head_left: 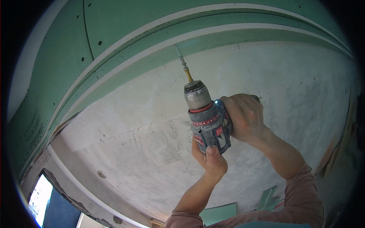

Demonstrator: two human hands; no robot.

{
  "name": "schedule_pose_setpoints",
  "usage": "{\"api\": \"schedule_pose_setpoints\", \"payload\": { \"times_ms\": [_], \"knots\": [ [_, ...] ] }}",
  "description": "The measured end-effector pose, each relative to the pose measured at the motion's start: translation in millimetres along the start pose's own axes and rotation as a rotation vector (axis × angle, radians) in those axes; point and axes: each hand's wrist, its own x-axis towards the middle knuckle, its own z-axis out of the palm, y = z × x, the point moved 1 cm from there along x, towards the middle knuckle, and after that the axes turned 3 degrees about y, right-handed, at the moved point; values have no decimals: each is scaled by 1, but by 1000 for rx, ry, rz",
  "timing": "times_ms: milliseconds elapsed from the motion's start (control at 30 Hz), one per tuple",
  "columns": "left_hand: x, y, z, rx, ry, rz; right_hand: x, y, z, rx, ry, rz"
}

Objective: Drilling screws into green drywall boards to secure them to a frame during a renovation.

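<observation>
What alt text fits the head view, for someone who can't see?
A person's right hand grips a drill while the left hand holds its rear, the bit pointing up toward green board. A pale wall lies behind.

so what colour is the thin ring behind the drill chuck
The ring is red, seen in the head view.

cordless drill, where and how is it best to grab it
Likely the handle, from the right: it juts that way from the drill, mostly hidden in the right hand. The left hand grips the rear, seemingly good support, as the bit points up.
</observation>
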Motion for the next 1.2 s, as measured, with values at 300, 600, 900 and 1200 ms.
{"api": "schedule_pose_setpoints", "payload": {
  "times_ms": [300, 600, 900, 1200],
  "knots": [
    [19, -4, 5, -40, 4, -30, 12, 7, -5, -87, -20, -21],
    [25, -6, 1, -115, -36, -46, 15, 1, -8, -126, -33, 24],
    [23, -6, -7, -162, -25, -127, 23, -7, -17, -178, -28, 6],
    [-29, -33, -44, -326, 367, -537, -4, -7, -30, -265, -176, 32]
  ]
}}
